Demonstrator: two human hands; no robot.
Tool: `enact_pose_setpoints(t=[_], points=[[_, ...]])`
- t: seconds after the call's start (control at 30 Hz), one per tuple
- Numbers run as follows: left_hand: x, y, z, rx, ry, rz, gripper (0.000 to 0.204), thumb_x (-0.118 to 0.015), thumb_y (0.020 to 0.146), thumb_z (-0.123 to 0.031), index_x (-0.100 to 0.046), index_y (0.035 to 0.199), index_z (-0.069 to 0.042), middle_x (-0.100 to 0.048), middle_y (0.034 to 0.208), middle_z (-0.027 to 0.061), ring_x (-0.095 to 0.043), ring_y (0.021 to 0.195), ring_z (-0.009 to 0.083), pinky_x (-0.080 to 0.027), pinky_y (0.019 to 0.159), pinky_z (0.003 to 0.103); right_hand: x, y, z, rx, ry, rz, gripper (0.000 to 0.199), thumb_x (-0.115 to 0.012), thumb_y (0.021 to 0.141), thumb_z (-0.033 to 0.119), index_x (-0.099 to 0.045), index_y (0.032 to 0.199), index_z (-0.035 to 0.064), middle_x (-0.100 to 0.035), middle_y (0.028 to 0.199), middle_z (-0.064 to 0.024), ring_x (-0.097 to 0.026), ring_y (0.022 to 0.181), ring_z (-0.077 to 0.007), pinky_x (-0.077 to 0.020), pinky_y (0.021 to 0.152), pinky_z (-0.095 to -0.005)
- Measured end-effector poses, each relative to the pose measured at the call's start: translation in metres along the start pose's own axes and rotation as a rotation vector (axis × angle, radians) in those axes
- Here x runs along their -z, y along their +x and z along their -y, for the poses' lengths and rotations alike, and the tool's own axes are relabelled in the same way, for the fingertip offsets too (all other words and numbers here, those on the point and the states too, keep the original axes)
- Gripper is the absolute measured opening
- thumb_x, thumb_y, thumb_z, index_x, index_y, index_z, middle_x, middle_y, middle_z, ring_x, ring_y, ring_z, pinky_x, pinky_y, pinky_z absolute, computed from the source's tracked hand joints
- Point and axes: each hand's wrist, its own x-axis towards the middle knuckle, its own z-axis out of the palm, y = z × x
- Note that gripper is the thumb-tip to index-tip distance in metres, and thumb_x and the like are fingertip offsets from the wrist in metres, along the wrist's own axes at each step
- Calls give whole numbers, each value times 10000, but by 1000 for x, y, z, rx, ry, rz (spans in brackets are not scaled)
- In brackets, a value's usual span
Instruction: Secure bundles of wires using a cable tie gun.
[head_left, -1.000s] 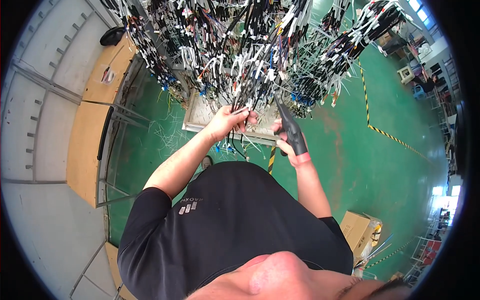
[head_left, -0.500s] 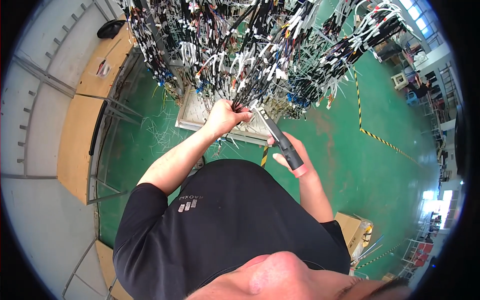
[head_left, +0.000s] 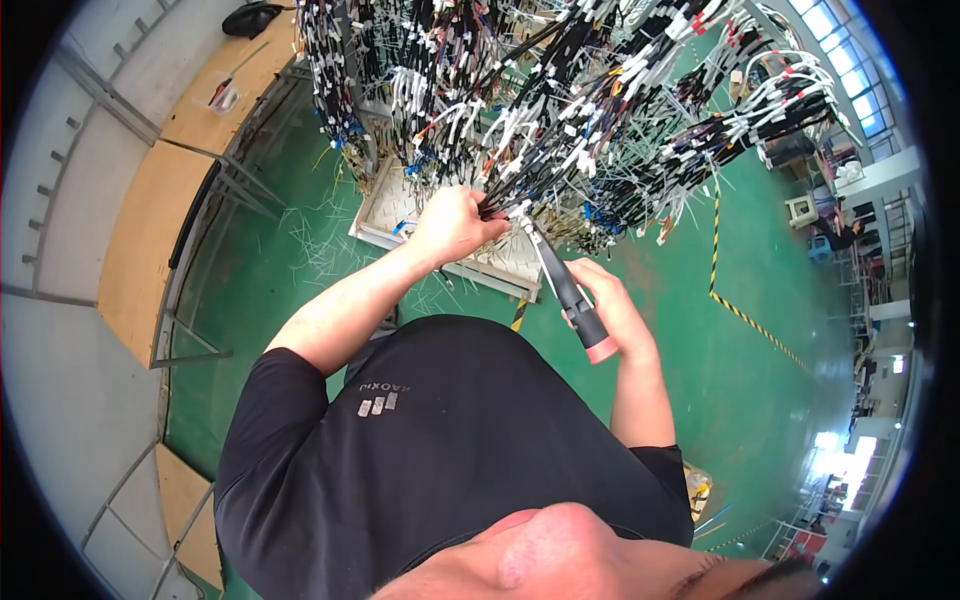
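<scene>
My left hand point(head_left: 452, 226) is closed around a bundle of dark wires point(head_left: 520, 190) that hangs from a dense wire harness point(head_left: 560, 100) with white and coloured connectors. My right hand point(head_left: 615, 310) grips a dark tool with a pink butt end point(head_left: 572, 300). The tool's metal tip touches the bundle just right of my left fingers. Both forearms rise from my black shirt at the bottom of the view.
A white framed board point(head_left: 450, 255) lies on the green floor point(head_left: 780, 400) under the harness, with cut wire scraps around it. Wooden benches point(head_left: 150, 230) run along the left. Yellow-black floor tape point(head_left: 745, 315) crosses at right. A yellow box point(head_left: 697, 485) sits behind my right elbow.
My left hand has closed tighter on the wire bundle. My right hand has swung the tool's tip up and left until it meets the bundle.
</scene>
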Motion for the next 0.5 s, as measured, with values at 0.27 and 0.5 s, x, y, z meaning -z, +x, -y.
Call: enact_pose_setpoints(t=[0.27, 0.5], points=[[7, -3, -5, -60, 56, -45, 318, -845, 846, -389, -802, 878, -76, -749, 754, 151, -746, 726, 331, -589, 734, 430, -17, 8, 11, 164, -115, -191, 496, -855, 806, 89, -709, 1275, 16, -701, 1025, -106, -708, 921, -237, -566, 829, -332], [7, -5, -7, -72, 77, -7, 326, -846, 858, -377, -794, 901, -57, -756, 758, 145, -754, 727, 297, -589, 737, 411, -27, 2, -6, 145, -115, -273, 173, -840, 780, 63, -690, 842, 1, -593, 711, -74, -576, 600, -179, -454, 570, -318]])
